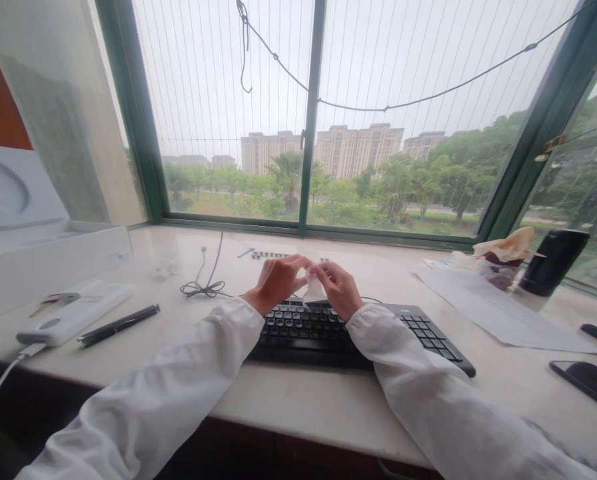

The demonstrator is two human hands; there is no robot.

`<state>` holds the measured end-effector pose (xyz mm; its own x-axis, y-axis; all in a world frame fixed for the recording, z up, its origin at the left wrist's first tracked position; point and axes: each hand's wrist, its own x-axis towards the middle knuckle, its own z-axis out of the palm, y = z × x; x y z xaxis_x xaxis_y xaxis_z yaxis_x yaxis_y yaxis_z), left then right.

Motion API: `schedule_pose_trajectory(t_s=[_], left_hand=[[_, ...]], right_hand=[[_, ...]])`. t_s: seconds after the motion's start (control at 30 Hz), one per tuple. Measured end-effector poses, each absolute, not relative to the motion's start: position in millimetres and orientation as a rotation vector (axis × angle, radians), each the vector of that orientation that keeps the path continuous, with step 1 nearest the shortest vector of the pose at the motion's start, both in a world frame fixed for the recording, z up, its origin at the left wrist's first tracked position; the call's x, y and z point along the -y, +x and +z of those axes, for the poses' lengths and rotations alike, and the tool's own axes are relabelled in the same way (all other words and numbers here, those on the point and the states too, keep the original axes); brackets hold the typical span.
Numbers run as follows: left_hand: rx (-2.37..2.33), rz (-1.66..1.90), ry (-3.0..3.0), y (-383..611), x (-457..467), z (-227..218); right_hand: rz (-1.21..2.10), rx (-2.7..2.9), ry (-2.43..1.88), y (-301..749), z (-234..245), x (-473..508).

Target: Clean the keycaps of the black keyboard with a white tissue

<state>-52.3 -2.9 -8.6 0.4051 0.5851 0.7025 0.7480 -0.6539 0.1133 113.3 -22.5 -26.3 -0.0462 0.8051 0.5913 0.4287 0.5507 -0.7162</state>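
Observation:
My left hand (277, 280) and my right hand (336, 285) meet above a black keyboard (323, 343). Between their fingertips is a crumpled white tissue (314, 292), which hangs down toward the keys. Both hands are closed, pinching it from either side. Whether anything small is wrapped in the tissue is hidden by the fingers. Behind the hands, a row of small dark keycaps (269, 255) lies on the white tabletop, partly covered by my left hand. A thin blue stick (245, 253) rests beside that row.
Left are a coiled black cable (206, 289), a black pen (119, 325), a white power bank (81, 313) with keys (56, 301), and an open white box (53, 263). Right are paper sheets (498, 303), a black cup (553, 263) and a phone (588, 381). A window stands behind.

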Motion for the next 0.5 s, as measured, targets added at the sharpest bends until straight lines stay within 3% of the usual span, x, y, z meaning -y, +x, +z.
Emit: schedule_pose_trajectory(t_s=[0.23,0.5], left_hand=[[1.284,-1.113,-2.445,-52.5,4.3,-8.3],[1.042,-1.158,-2.473,-55.1,8.4,-13.5]], right_hand=[[0.516,1.623,-1.006,112.8,-28.7,22.0],[0.713,1.49,-0.996,113.7,-32.7,16.0]])
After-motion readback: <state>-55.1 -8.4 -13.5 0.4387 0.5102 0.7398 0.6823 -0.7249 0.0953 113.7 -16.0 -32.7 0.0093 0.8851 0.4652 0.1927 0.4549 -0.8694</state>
